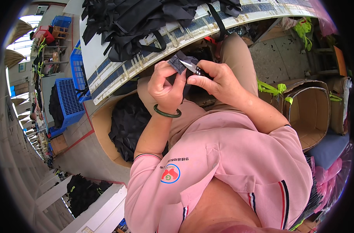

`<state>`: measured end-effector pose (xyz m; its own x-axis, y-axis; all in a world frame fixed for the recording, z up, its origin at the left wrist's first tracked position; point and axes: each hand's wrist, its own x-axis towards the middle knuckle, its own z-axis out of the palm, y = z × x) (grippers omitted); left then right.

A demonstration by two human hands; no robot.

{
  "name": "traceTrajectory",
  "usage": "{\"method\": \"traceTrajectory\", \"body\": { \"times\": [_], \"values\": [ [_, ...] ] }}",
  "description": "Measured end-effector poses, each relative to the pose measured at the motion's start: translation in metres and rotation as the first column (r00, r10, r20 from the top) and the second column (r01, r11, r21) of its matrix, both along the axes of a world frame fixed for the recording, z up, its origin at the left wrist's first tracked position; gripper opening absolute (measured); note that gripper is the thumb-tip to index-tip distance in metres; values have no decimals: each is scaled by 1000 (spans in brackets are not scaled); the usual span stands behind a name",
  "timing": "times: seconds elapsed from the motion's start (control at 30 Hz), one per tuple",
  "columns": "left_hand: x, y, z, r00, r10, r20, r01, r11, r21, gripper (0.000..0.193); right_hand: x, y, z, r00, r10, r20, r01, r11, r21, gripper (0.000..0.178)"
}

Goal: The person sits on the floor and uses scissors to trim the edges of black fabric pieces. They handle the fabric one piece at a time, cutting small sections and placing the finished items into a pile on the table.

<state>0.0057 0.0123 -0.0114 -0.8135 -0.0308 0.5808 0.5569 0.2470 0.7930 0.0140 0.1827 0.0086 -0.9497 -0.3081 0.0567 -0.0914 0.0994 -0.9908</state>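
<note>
Between the thumb and fingers of my left hand (165, 83) is a small black fabric piece (177, 64), raised just off the table's front edge. My right hand (217, 75) is closed around black-handled thread snips (189, 66), whose pale blades point left and lie against the fabric. Whether the blades are closed on a thread is too small to tell. Both hands are close together above my lap. Beyond them, a heap of black fabric pieces (138, 23) covers part of the table, and some strips hang over its edge.
The white table (107, 79) has worn tape along its curved edge. At my left stands a cardboard box (103, 116) filled with black pieces (126, 124). Blue plastic crates (70, 101) are farther left. An open cardboard box (311, 112) with yellow-green ties (280, 89) is at my right.
</note>
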Motion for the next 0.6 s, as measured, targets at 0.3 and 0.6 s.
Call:
{"method": "traceTrajectory", "body": {
  "times": [0.3, 0.6],
  "values": [
    [-2, -5, -7, 994, -47, -102, 36, 994, -102, 18, -1, 1, 2, 996, -5, -93, 10, 998, 54, 42],
    [1, 1, -2, 1000, 13, 13, -13, 999, 34, 18, 3, -4, 0, 997, -37, -71, 39, 999, 35, 40]
  ]
}}
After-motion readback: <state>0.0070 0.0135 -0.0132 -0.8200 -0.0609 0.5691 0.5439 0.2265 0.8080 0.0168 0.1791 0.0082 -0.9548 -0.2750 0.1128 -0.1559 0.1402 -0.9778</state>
